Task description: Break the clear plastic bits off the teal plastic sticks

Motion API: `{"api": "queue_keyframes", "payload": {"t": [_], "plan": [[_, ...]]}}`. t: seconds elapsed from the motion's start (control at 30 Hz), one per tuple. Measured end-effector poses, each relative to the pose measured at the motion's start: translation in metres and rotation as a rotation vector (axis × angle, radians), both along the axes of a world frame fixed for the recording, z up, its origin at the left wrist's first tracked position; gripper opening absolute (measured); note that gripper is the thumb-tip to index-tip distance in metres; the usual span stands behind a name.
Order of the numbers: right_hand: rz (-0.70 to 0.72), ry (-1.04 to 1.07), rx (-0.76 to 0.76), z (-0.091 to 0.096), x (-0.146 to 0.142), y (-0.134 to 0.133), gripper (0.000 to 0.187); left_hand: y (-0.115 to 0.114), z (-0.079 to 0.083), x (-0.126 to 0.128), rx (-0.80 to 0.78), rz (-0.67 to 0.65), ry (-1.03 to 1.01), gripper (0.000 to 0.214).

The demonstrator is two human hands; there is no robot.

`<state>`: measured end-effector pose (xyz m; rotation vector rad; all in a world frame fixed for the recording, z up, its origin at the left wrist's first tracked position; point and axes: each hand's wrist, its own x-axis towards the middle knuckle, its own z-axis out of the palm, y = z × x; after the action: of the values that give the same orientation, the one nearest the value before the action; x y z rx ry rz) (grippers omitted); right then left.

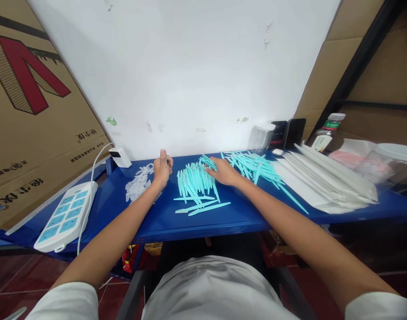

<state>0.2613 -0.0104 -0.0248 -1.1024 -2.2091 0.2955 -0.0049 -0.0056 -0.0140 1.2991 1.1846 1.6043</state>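
A blue table (pixel 110 195) stands against a white wall (pixel 196 66); positions are given relative to the central pile of slender turquoise sticks (pixel 195 182), which lies on the table between the two hands. Right hand (pixel 225 171): at the pile's upper right edge, grasping a small bundle of similar sticks (pixel 208 162). Left hand (pixel 162 170): just left of the pile, fingers curled and thumb raised; whether it grips anything cannot be told. Left of the pile, beyond this hand, lie translucent pieces (pixel 136 186) and, farther out, a multi-socket power strip (pixel 66 215). Right of the pile lie a looser heap of turquoise sticks (pixel 258 166) and, farther out, flat white packets (pixel 333 182).
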Motion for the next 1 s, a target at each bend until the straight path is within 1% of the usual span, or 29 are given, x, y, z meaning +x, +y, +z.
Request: {"api": "queue_keyframes", "payload": {"t": [0.1,0.17,0.3,0.4,0.5,0.6,0.7,0.77,0.83,0.9,0.93,1.0], "plan": [[0.012,-0.001,0.011,0.000,0.001,0.000,0.019,0.000,0.001,-0.001,0.029,-0.106,-0.080,0.074],[0.012,0.002,0.016,0.000,0.001,0.000,0.019,0.000,0.005,-0.004,0.015,-0.159,-0.127,0.073],[0.014,-0.006,0.013,0.001,0.001,0.000,0.017,-0.001,0.012,-0.009,-0.013,-0.211,-0.164,0.069],[0.008,-0.012,0.003,0.001,0.002,0.000,0.016,-0.001,0.014,-0.010,-0.005,-0.240,-0.171,0.065],[-0.005,-0.019,0.002,0.000,0.002,0.001,0.016,-0.001,0.014,-0.009,0.004,-0.251,-0.177,0.065],[-0.013,-0.035,0.013,-0.002,0.001,0.002,0.015,-0.002,0.016,-0.010,-0.021,-0.236,-0.174,0.064],[-0.011,-0.020,0.033,-0.001,0.003,0.003,0.015,-0.005,0.021,-0.009,-0.055,-0.187,-0.157,0.064],[-0.013,0.024,0.062,0.004,0.010,0.007,0.014,-0.008,0.028,-0.003,-0.050,-0.153,-0.156,0.064],[-0.079,0.087,0.097,0.011,0.024,0.015,0.014,-0.010,0.035,0.009,-0.051,-0.160,-0.174,0.064],[-0.251,0.157,0.123,0.019,0.045,0.025,0.018,-0.009,0.040,0.031,-0.109,-0.229,-0.201,0.066],[-0.347,0.188,0.144,0.022,0.057,0.030,0.019,-0.006,0.041,0.045,-0.170,-0.278,-0.209,0.066],[-0.513,0.236,0.183,0.025,0.080,0.041,0.020,0.002,0.039,0.079,-0.319,-0.320,-0.216,0.066]]}}
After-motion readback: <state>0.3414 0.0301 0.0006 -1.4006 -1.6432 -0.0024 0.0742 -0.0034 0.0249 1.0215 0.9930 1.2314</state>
